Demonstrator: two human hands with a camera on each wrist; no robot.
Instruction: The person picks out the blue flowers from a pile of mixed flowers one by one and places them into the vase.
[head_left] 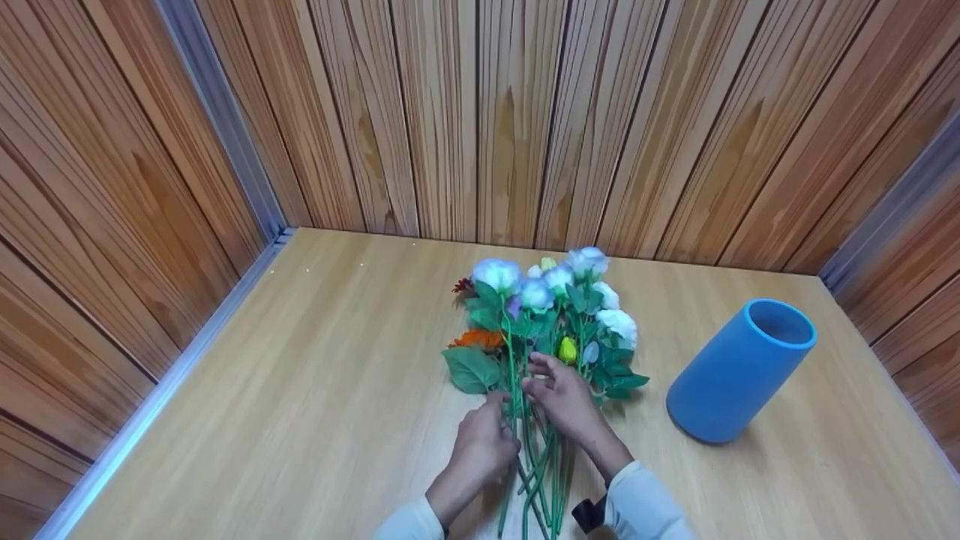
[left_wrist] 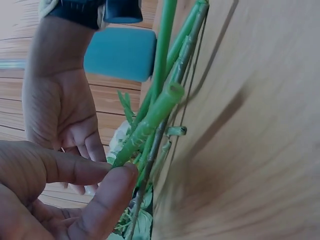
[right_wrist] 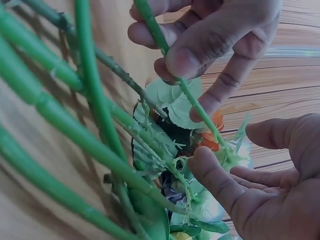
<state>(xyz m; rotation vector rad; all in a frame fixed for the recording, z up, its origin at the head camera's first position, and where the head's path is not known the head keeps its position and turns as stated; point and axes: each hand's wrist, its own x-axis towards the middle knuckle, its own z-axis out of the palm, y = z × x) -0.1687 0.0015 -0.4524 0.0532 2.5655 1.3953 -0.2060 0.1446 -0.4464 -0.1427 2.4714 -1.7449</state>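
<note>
Left hand (head_left: 480,442) pinching one thin green stem (right_wrist: 155,35) between thumb and fingers, near the middle of the bunch. Right hand (head_left: 562,397) spread and relaxed, fingers resting on the stems just below the leaves, gripping nothing. Bunch of artificial flowers (head_left: 547,315) lying flat on the surface (head_left: 300,390), heads toward the back wall, cut ends toward the person.

Possibly a tangle: stems crossed over each other, leaves hooked together, so pulling one may drag the others. Stems smooth, plastic, jointed; petals soft, white, orange and yellow. Blue vase (head_left: 739,371), matte, conical, standing apart on the right, perhaps easy to knock over with a sleeve.
</note>
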